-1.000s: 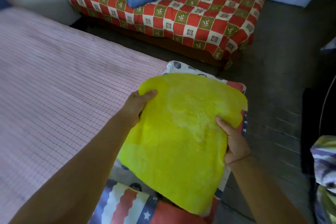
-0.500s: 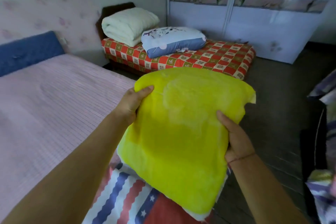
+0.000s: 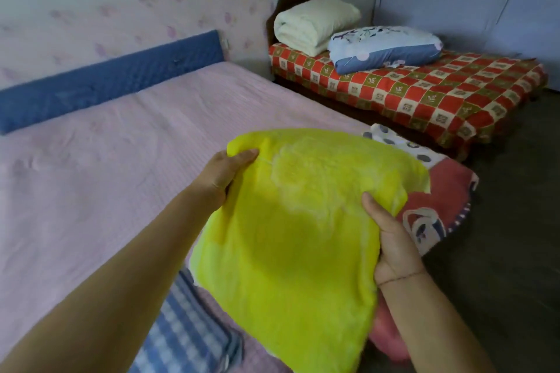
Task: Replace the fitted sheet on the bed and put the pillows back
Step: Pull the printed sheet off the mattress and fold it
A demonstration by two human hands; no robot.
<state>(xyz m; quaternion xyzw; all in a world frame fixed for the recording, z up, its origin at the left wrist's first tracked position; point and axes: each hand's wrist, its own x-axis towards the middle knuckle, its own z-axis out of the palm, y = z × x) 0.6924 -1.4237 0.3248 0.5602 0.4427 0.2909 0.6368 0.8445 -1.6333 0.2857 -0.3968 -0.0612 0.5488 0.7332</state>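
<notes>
The left hand (image 3: 224, 175) and right hand (image 3: 394, 239) hold a yellow plush pillow (image 3: 297, 239) over the near edge of the pink-sheeted bed (image 3: 106, 179); both sets of fingers (image 3: 244, 157) are clamped on its sides, thumbs on top; a red cartoon-print pillow (image 3: 448, 188) lies just beyond the right fingers; a blue checked cloth (image 3: 188, 330) lies below the left forearm.

The yellow pillow (image 3: 297, 236) hides all fingers but the thumbs of the left hand (image 3: 222, 175) and right hand (image 3: 394, 239), and most of the red patterned pillow (image 3: 448, 191) beneath. The bed (image 3: 121, 160) and the blue checked cloth (image 3: 188, 336) at its near edge are cut off by the picture's bottom edge.
</notes>
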